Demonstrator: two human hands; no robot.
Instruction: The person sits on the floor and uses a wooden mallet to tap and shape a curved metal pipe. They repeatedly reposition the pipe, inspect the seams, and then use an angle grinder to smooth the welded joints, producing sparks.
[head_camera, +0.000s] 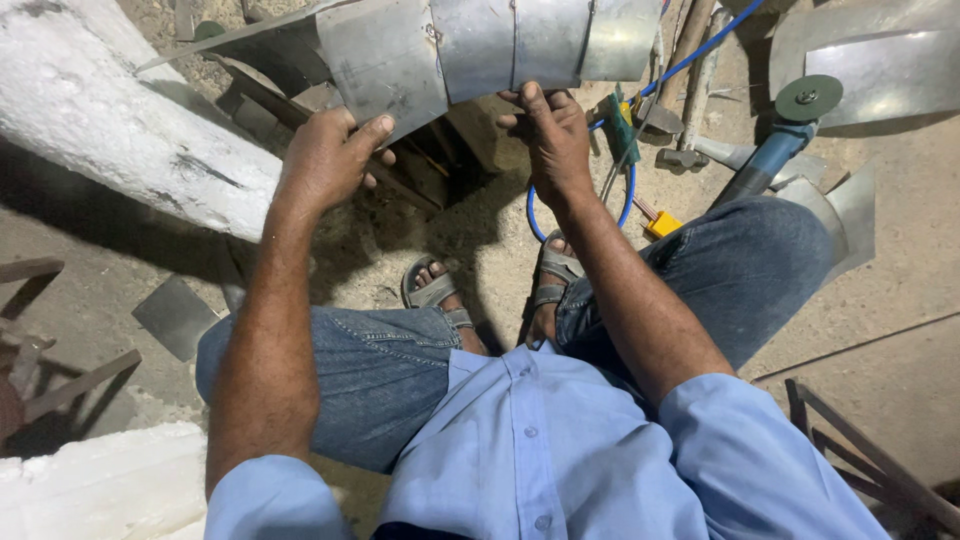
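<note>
A curved duct piece (470, 45) made of several joined sheet-metal segments hangs in front of my knees at the top of the view. My left hand (330, 155) grips the lower edge of its left segment, thumb on the outer face. My right hand (550, 130) pinches the lower edge near a seam in the middle. Both forearms reach out over my jeans-clad knees (380, 350) and sandalled feet (440, 295).
An angle grinder (785, 130) with a green disc lies at the right, beside a hammer (680, 150), a blue cable (625, 190) and loose sheet-metal offcuts (870, 60). A white rough block (110, 120) sits at the left. Metal bars (860, 450) lie bottom right.
</note>
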